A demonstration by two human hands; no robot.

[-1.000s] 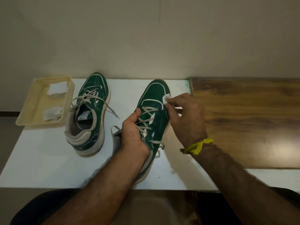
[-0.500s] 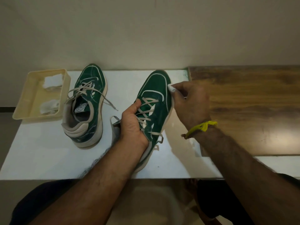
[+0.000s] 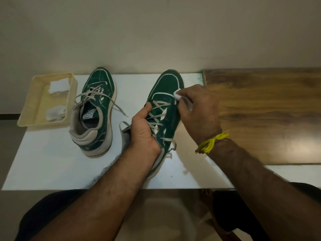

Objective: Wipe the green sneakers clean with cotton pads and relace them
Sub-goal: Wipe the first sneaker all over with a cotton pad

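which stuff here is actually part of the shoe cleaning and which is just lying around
In use:
- held sneaker, gripped by the left hand
- cotton pad, pinched in the right hand
- second sneaker
- tray with spare pads

Lying about:
- wooden board
- white table

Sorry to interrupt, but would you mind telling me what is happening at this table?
A person is cleaning a pair of green sneakers. The left hand grips the right sneaker at its laces, steadying it, while the right hand pinches a cotton pad against its upper near the toe. The other sneaker sits on the white table with its laces loose. A tray beside it holds more pads.
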